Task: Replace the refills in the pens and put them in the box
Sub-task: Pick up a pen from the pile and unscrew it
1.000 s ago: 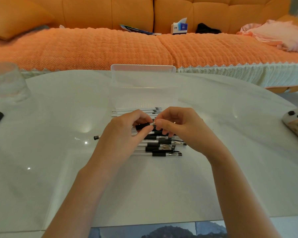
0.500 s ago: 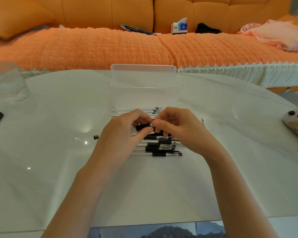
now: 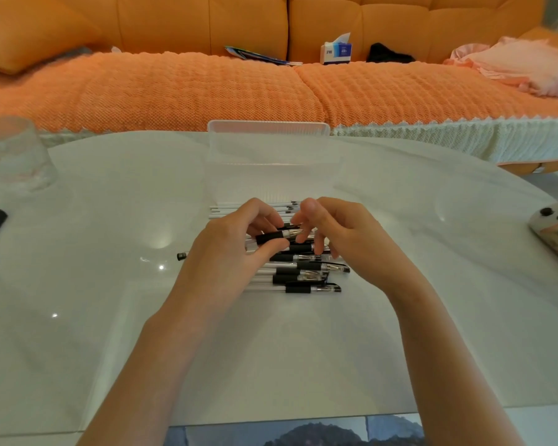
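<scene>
Your left hand (image 3: 226, 252) is curled round the black grip of one pen (image 3: 273, 237), thumb beneath and fingers over the top. It holds the pen roughly level above the heap, with the metal tip pointing towards your right hand (image 3: 345, 233). That hold fixes the barrel so the other hand can work the tip, which I judge to be the screwing or unscrewing step of a refill swap. The right hand's fingers are loosely bent at the tip with the thumb lifted clear; I cannot tell whether they actually pinch it. The other pens (image 3: 306, 275) lie side by side on the table (image 3: 110, 317) right under your hands. The white refills (image 3: 229, 208) lie in a row just behind them, by the near wall of the clear box (image 3: 268, 146), so everything you need sits within short reach.
</scene>
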Tool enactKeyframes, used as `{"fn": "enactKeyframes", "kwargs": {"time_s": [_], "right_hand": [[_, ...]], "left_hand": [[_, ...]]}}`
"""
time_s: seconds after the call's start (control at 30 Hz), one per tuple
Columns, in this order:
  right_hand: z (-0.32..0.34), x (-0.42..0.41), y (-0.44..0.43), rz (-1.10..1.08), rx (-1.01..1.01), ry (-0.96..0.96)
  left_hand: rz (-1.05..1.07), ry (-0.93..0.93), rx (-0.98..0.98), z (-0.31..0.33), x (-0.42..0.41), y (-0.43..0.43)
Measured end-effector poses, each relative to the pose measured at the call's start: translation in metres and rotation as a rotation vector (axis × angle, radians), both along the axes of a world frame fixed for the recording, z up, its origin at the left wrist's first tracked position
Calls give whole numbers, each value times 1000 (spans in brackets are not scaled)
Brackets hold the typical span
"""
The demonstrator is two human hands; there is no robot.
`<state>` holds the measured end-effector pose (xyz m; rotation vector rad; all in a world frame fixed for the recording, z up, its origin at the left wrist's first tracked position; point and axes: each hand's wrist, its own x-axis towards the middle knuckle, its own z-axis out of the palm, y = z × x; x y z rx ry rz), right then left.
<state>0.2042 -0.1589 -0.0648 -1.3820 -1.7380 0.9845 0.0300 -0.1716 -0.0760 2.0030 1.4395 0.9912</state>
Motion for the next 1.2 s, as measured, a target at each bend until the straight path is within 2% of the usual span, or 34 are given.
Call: {"fn": "enactKeyframes", "kwargs": {"time_s": [0.2,0.33,0.43,0.6,0.9,1.03,1.2], "right_hand": [[-1,2,-1,74,1,18],[-1,-1,-2,12,-6,-53],[0,-1,-2,7,7,-28],[-1,0,-2,94,3,-28],[-2,-2,-2,33,7,18],[-2,-1,-2,80,4,-13],[-2,-3,-3,12,-9,-44]], "left_hand": [[-13,-9,8,-1,1,1],[-16,-9,5,-2,1,1],[-11,-8,0,-2,1,1],[-19,-4,14,-1,1,0],[-9,-17,5,-1,0,1],[-8,-10,13,1,0,-1],[-1,-28,-3,0,0,0]]}}
